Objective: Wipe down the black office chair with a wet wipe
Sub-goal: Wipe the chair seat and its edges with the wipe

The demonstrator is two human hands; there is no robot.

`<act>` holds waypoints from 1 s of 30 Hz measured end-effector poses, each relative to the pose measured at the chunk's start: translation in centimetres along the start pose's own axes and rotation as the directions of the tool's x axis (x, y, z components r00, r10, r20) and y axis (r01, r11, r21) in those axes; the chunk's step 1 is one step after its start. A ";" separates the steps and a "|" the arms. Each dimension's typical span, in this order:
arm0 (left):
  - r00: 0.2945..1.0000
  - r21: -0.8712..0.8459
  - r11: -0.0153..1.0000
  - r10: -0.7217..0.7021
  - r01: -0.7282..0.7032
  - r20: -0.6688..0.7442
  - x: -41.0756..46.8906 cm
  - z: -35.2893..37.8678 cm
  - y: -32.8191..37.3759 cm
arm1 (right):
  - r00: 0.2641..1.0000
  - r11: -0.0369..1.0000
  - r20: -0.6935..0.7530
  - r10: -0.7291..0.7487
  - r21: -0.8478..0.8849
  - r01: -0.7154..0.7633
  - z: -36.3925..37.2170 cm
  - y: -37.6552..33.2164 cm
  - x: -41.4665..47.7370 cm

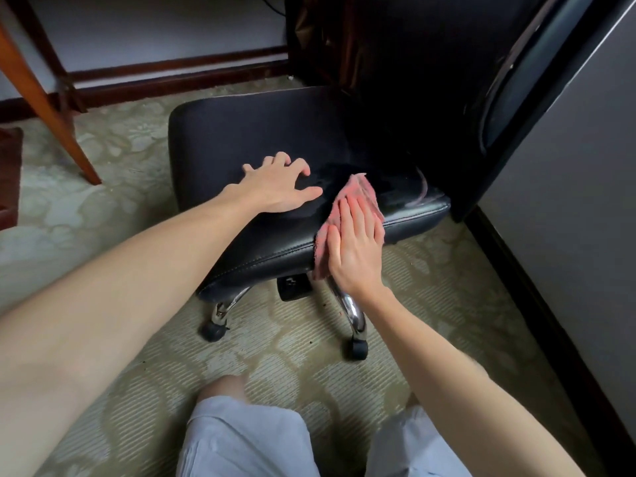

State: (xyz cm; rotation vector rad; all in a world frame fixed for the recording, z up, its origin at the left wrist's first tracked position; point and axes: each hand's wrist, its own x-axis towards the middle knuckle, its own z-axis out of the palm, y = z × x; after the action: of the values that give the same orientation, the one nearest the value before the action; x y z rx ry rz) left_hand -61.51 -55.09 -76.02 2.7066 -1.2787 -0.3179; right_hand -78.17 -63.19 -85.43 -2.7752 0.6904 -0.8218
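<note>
1 wipe [358,190] under right hand [356,244], fingers [363,215] flat together; left hand [275,187] splayed on seat [247,132]

A pale green patterned carpet [113,215] covers the floor. At upper left, a slanted brown wooden leg [41,98] stands on it. Behind that, a white wall [155,25] meets a dark wooden baseboard [179,72]. A grey panel [568,187] with dark trim [550,304] fills the right side. The light is soft and dim.

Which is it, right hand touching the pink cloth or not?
Touching. The head view shows the right hand flat on the cloth, pressing it onto the chair seat.
</note>
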 end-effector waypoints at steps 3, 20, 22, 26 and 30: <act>0.998 0.005 0.999 0.052 -0.052 0.028 1.4 0.4 2.0 | 1.000 0.999 0.013 0.002 -0.036 -0.001 -0.7 3.1 0.7; 0.994 0.009 1.000 0.026 -0.027 0.109 5.2 1.9 6.1 | 1.000 0.999 -0.021 0.005 0.034 -0.004 -1.5 11.5 3.4; 0.991 0.005 1.000 0.010 -0.011 0.134 5.3 1.8 6.4 | 0.994 0.994 -0.033 0.102 0.052 -0.100 -1.7 13.6 4.7; 0.985 0.025 1.000 -0.011 0.007 0.174 5.4 1.7 7.1 | 0.969 0.959 -0.054 0.239 0.169 -0.227 -1.6 12.8 4.9; 0.988 0.035 0.999 -0.036 0.031 0.151 5.5 1.9 7.7 | 0.996 0.971 -0.007 0.085 0.227 -0.082 -1.0 8.0 1.6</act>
State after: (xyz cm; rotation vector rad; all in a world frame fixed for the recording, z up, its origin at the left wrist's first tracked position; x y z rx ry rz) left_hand -64.33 -64.30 -76.96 2.7805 -1.2866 -0.5209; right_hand -80.59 -71.02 -86.11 -2.5220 0.6661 -0.8504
